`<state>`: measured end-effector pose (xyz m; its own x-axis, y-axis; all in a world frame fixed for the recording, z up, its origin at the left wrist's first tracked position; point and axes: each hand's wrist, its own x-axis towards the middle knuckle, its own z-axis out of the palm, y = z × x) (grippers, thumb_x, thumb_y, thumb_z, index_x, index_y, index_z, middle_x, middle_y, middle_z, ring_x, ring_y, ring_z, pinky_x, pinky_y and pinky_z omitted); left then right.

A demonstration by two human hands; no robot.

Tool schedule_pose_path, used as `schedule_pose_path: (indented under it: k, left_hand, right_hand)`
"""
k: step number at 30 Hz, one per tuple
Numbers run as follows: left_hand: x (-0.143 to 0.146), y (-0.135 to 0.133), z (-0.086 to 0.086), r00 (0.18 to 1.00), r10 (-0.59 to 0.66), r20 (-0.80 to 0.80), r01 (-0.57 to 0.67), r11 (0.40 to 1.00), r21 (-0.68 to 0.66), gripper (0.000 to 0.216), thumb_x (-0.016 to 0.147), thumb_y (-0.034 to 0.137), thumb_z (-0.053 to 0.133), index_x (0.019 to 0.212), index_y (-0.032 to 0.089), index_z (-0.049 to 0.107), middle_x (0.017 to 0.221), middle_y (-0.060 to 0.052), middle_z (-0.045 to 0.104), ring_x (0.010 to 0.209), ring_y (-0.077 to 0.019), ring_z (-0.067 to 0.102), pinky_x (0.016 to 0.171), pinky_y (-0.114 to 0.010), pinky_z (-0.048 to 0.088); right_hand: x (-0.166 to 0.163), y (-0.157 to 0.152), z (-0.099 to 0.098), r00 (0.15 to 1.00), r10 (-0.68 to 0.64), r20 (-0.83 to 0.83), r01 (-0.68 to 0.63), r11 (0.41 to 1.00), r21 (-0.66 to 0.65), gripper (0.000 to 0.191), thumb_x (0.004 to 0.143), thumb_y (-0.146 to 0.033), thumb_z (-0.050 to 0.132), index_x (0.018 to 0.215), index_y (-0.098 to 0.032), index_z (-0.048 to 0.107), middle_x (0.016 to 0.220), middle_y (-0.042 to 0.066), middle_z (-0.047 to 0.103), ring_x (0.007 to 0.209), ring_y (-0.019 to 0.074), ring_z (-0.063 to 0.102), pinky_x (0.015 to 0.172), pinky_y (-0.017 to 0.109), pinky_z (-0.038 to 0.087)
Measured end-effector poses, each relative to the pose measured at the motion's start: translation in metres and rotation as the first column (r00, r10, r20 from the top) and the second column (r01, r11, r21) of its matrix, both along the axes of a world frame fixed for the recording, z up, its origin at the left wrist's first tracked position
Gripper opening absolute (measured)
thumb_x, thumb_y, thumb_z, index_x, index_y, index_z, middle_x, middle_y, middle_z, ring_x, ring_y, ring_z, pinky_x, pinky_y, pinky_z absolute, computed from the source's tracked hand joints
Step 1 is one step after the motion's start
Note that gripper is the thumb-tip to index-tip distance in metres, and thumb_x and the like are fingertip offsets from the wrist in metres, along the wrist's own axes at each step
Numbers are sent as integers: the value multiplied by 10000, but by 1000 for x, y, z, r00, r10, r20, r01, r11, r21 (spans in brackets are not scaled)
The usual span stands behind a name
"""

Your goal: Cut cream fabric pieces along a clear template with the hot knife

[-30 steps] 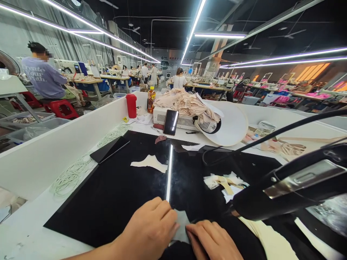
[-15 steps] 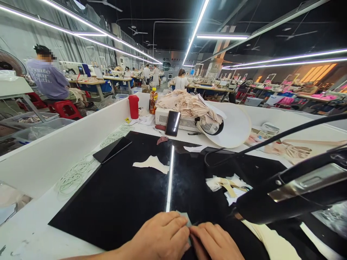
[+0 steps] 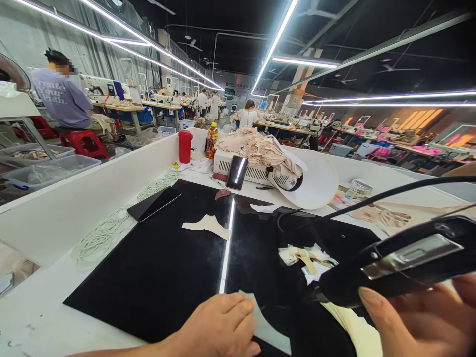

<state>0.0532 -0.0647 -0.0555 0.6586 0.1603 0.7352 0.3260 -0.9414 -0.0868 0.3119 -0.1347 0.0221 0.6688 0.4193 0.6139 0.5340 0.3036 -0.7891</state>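
My left hand (image 3: pixel 217 325) rests at the bottom centre on the glossy black work mat (image 3: pixel 159 267), fingers curled down onto a pale grey fabric piece (image 3: pixel 266 325) that it pins to the mat. At the right, my right hand (image 3: pixel 420 317) wraps from below around a black hand-held tool with a metal plate (image 3: pixel 401 263), whose nose points left toward the fabric; a black cable (image 3: pixel 372 198) runs from it. A cream fabric piece (image 3: pixel 206 225) lies mid-mat, and a small heap of cream scraps (image 3: pixel 307 258) lies right of centre.
A phone (image 3: pixel 154 203) lies on the mat's far left. Coils of white elastic (image 3: pixel 100 238) lie along the white side wall (image 3: pixel 74 203). Behind: a red cup (image 3: pixel 185 146), a bottle (image 3: pixel 210 140), a white box topped with beige garments (image 3: pixel 260 148), a white visor (image 3: pixel 316 178). People work at distant tables.
My right hand has left the fabric piece and taken hold of the black tool at the right. My left hand stays on the grey piece, more of which now shows.
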Motion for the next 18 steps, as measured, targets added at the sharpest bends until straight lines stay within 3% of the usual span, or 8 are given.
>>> schedule_pose_path:
  k: [1, 3, 6, 9, 13, 18]
  left_hand:
    - [1, 0, 0, 1000, 1, 19, -1, 1000, 12, 285, 1034, 369, 546, 908, 153, 682, 1034, -19, 772, 974, -123, 685, 794, -209, 563]
    - [2, 0, -1, 999, 3, 53, -4, 1000, 28, 311, 1046, 363, 516, 901, 153, 692, 1007, -17, 775, 936, -126, 692, 770, -211, 559]
    - [4, -1, -2, 999, 11, 46, -13, 999, 42, 326, 1054, 368, 490, 903, 159, 690, 1008, -17, 775, 919, -129, 700, 744, -214, 546]
    - [6, -1, -2, 998, 6, 64, -8, 999, 37, 357, 1066, 364, 453, 894, 155, 685, 997, -26, 773, 907, -136, 706, 710, -227, 537]
    - [6, -1, 1, 994, -2, 106, -1, 1000, 30, 404, 1084, 350, 426, 856, 137, 682, 943, -25, 769, 871, -139, 701, 659, -240, 534]
    - [7, 0, 3, 993, 3, 115, -7, 999, 31, 526, 1114, 409, 333, 810, 143, 670, 921, -24, 755, 850, -131, 681, 628, -245, 510]
  right_hand:
    - [-9, 7, 10, 996, 2, -94, -10, 997, -82, 729, 733, -386, 887, 1363, -511, 540, 1170, 24, 684, 965, 264, 692, 832, 456, 562]
    - [-31, 21, 26, 979, 62, -196, -77, 995, -67, 552, 739, -458, 864, 1220, -399, 601, 1078, 41, 703, 873, 283, 699, 868, 541, 554]
    - [-60, 37, 39, 986, 21, -165, -25, 999, -20, 533, 729, -491, 866, 1150, -290, 610, 844, 10, 681, 662, 221, 640, 793, 502, 554]
    - [-80, 45, 38, 952, 195, -236, -189, 981, 48, 542, 768, -445, 846, 1208, -271, 582, 815, -21, 665, 616, 172, 619, 664, 387, 559]
    - [-99, 52, 27, 852, 440, -285, -405, 897, 175, 451, 833, -354, 799, 1211, -285, 562, 795, -38, 637, 612, 158, 619, 583, 343, 574]
    - [-104, 57, 16, 834, 489, -255, -450, 871, 199, 392, 864, -286, 772, 1200, -278, 571, 811, -22, 658, 627, 161, 641, 575, 350, 593]
